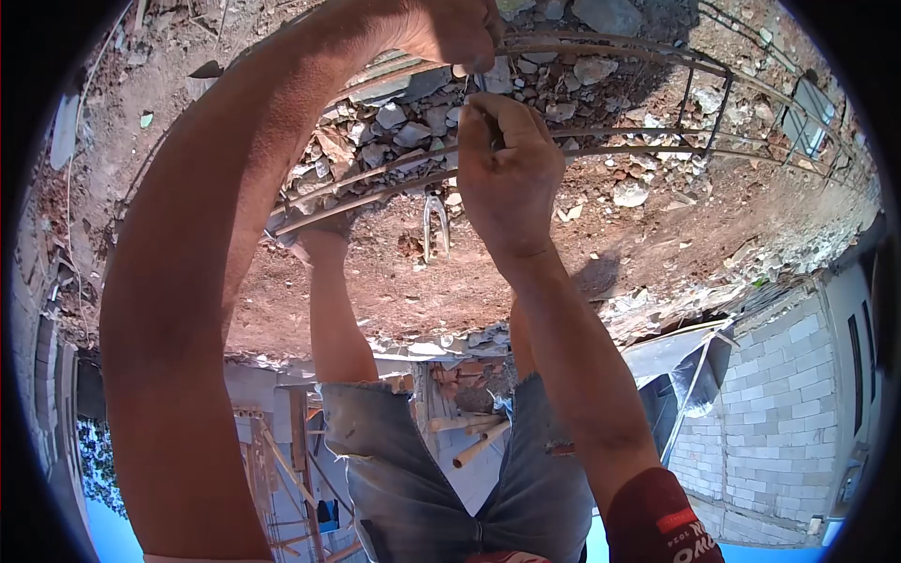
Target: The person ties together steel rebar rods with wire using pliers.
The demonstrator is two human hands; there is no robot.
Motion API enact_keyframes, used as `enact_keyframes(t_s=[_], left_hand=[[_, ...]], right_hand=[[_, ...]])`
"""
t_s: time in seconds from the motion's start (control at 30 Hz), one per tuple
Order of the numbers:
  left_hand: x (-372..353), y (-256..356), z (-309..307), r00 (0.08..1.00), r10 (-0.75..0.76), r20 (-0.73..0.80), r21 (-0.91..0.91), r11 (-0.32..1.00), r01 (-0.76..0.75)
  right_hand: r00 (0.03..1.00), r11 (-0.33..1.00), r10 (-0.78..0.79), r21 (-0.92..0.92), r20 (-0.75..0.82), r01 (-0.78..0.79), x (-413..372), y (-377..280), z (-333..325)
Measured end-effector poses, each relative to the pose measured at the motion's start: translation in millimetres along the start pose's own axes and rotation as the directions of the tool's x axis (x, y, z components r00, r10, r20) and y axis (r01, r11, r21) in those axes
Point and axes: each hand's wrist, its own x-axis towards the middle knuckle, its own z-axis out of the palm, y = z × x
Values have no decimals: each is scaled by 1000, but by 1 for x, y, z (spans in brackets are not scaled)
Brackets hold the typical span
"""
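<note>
A long cage of thin steel rebar (629, 148), its bars tied with square stirrups (721, 113), stretches across the ground in front of me. My left hand (460, 36) is closed at the cage's far upper bar, its fingers curled and partly cut off by the frame's top. My right hand (511, 174) hovers over the nearer bars with thumb and fingers pinched together. Between the two hands a thin dark piece shows, too small to name. Pincers (435, 225) with their handles apart lie on the soil just left of my right hand.
Broken stones (413, 131) fill the strip under the cage. Reddish soil (450, 300) surrounds my feet. A grey block wall (779, 394) stands at the right, with a dark sheet (699, 375) beside it. Wooden poles (481, 441) show between my legs.
</note>
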Motion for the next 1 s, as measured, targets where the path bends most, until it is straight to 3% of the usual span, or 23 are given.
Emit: enact_keyframes(t_s=[0.07,0.1,0.2,0.23,0.27,0.33,0.37,0.43,0.47,0.53,0.57,0.63,0.67,0.73,0.8,0.83,0.9,0.93,0.97,1.0], left_hand=[[1,-3,2,1000,-1,-12,-9,1000,1],[1,-4,3,1000,2,-22,-13,1000,-2],[1,-9,6,997,26,-71,-29,999,-28],[0,-13,7,994,45,-101,-41,998,-50],[0,-17,7,987,69,-145,-53,996,-78],[-5,-29,10,951,136,-276,-72,984,-162],[-7,-37,11,916,175,-361,-66,975,-212],[-13,-56,16,813,237,-532,-28,955,-297],[-16,-66,25,745,275,-608,18,943,-333],[-18,-82,41,633,321,-705,78,922,-380],[-19,-87,48,596,330,-732,98,917,-387],[-17,-100,59,535,345,-771,138,911,-388],[-15,-104,64,510,350,-786,154,909,-388],[-3,-116,76,481,363,-798,142,889,-435],[4,-120,96,581,241,-778,-316,649,-693],[-1,-115,94,575,233,-784,-316,646,-694],[-34,-82,87,475,359,-804,161,899,-406],[-46,-69,85,449,434,-781,389,901,-194],[-52,-62,86,334,540,-772,503,841,-198],[-57,-53,90,335,543,-770,506,839,-199]], right_hand=[[983,978,144,138,113,-159,-6,-18,9],[937,933,284,168,204,-319,-5,-29,9],[901,854,411,286,141,-434,-3,-33,39],[899,849,439,322,14,-419,0,-39,49],[899,849,438,322,13,-419,6,-37,51],[788,677,589,423,178,-602,18,-35,48],[790,680,587,421,178,-600,22,-37,42],[869,872,484,31,102,-489,25,-42,26],[870,873,481,28,105,-486,25,-42,21],[942,898,321,-348,95,-270,28,-40,13],[944,899,314,-351,99,-262,32,-38,7],[987,857,-62,-499,148,129,46,-33,-6],[985,854,-68,-500,162,141,53,-30,-11],[882,700,-263,-552,391,453,73,-24,-21],[849,723,-240,-496,471,480,95,-20,-34],[815,753,-218,-439,537,490,106,-20,-37],[763,715,-260,-413,592,564,122,-17,-35],[713,680,-301,-382,634,626,130,-16,-35],[714,680,-298,-383,634,625,136,-21,-34],[732,759,-169,-387,660,524,143,-27,-31]])
